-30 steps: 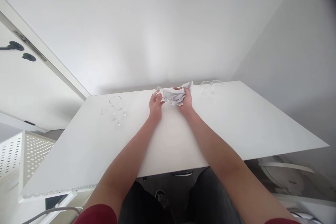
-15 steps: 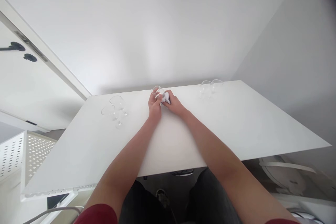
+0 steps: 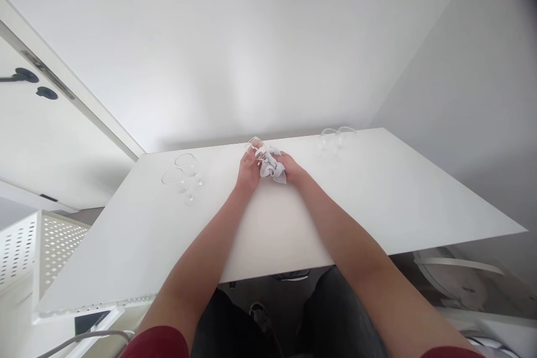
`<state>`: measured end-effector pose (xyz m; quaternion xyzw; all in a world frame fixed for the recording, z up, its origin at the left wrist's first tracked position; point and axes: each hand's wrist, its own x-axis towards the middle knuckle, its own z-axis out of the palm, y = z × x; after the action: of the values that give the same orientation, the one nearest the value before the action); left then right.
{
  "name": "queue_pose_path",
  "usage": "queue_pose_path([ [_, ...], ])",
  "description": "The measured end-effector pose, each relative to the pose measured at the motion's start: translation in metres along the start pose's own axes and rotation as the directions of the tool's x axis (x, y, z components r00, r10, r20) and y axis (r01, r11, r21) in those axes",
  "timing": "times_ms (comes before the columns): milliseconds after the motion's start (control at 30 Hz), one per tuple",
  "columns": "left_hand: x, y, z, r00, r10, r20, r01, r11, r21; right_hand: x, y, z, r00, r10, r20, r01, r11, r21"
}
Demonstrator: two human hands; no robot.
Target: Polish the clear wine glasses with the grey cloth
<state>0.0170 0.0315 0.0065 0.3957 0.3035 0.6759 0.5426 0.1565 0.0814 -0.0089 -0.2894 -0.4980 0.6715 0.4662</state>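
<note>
My left hand [image 3: 248, 170] grips a clear wine glass [image 3: 254, 145] near the far edge of the white table [image 3: 377, 196]. My right hand [image 3: 291, 169] is closed on a crumpled pale grey cloth [image 3: 271, 165], which it presses against the glass. Both hands meet at the middle of the table's far side, a little above the surface.
Two clear glasses [image 3: 183, 174] stand at the far left of the table and two more clear glasses [image 3: 337, 138] at the far right. A white perforated rack [image 3: 29, 246] is at the lower left. A round white appliance [image 3: 457, 279] sits on the floor at the right.
The cloth was spread out by my right hand, then bunched small against the glass, and now hangs out a little between my two hands. The glass stays in my left hand.
</note>
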Motion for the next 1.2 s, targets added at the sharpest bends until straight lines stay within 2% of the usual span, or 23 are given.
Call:
queue_pose_path([
  [100,0.003,-0.005,-0.004,0.998,0.020,-0.064,-0.021,1.000,-0.011,0.011,0.007,0.002,0.984,-0.112,-0.139,0.112,0.994,-0.009],
  [133,0.004,-0.007,-0.005,0.996,0.025,-0.090,-0.026,1.000,-0.011,0.014,0.008,0.000,0.954,-0.166,-0.252,0.171,0.985,-0.003],
  [200,0.006,-0.010,-0.009,0.986,0.034,-0.161,-0.035,0.999,-0.001,0.020,0.007,-0.006,0.854,-0.206,-0.478,0.245,0.969,0.020],
  [233,0.006,-0.011,-0.010,0.979,0.042,-0.199,-0.042,0.999,0.003,0.021,0.006,-0.009,0.810,-0.196,-0.553,0.261,0.965,0.040],
  [267,0.006,-0.012,-0.011,0.971,0.054,-0.233,-0.055,0.998,0.003,0.022,0.005,-0.012,0.790,-0.177,-0.588,0.264,0.962,0.064],
  [300,0.006,-0.012,-0.011,0.965,0.068,-0.254,-0.070,0.998,0.002,0.023,0.005,-0.013,0.803,-0.154,-0.576,0.250,0.964,0.091],
  [333,0.005,-0.011,-0.010,0.962,0.082,-0.261,-0.085,0.996,0.000,0.023,0.006,-0.013,0.840,-0.131,-0.527,0.221,0.969,0.112],
  [400,0.004,-0.009,-0.006,0.963,0.113,-0.244,-0.116,0.993,0.001,0.022,0.010,-0.010,0.928,-0.077,-0.365,0.126,0.986,0.112],
  [433,0.003,-0.008,-0.004,0.965,0.131,-0.229,-0.132,0.991,0.010,0.021,0.013,-0.008,0.957,-0.046,-0.286,0.074,0.993,0.087],
  [500,0.000,-0.006,0.002,0.969,0.166,-0.185,-0.161,0.986,0.042,0.021,0.020,-0.004,0.980,-0.013,-0.198,0.014,1.000,0.005],
  [567,-0.003,-0.004,0.006,0.976,0.175,-0.126,-0.167,0.983,0.074,0.021,0.023,-0.005,0.975,-0.039,-0.218,0.020,0.996,-0.088],
  [667,-0.006,-0.004,0.010,0.985,0.162,-0.056,-0.158,0.984,0.078,0.020,0.022,-0.012,0.929,-0.165,-0.331,0.082,0.965,-0.250],
  [800,-0.008,-0.004,0.012,0.985,0.170,-0.042,-0.168,0.984,0.059,0.017,0.017,-0.018,0.877,-0.283,-0.388,0.143,0.925,-0.351],
  [867,-0.009,-0.002,0.013,0.985,0.164,-0.044,-0.160,0.984,0.078,0.017,0.016,-0.016,0.877,-0.264,-0.401,0.146,0.942,-0.301],
  [1000,-0.012,0.001,0.016,0.985,0.168,-0.041,-0.162,0.979,0.124,0.018,0.015,-0.012,0.919,-0.171,-0.356,0.085,0.966,-0.244],
  [1067,-0.012,0.001,0.016,0.985,0.171,-0.035,-0.165,0.978,0.127,0.018,0.013,-0.011,0.909,-0.199,-0.365,0.074,0.941,-0.330],
  [1200,-0.011,-0.001,0.014,0.983,0.166,-0.075,-0.155,0.979,0.134,0.011,0.008,-0.009,0.872,-0.302,-0.384,0.033,0.821,-0.570],
])
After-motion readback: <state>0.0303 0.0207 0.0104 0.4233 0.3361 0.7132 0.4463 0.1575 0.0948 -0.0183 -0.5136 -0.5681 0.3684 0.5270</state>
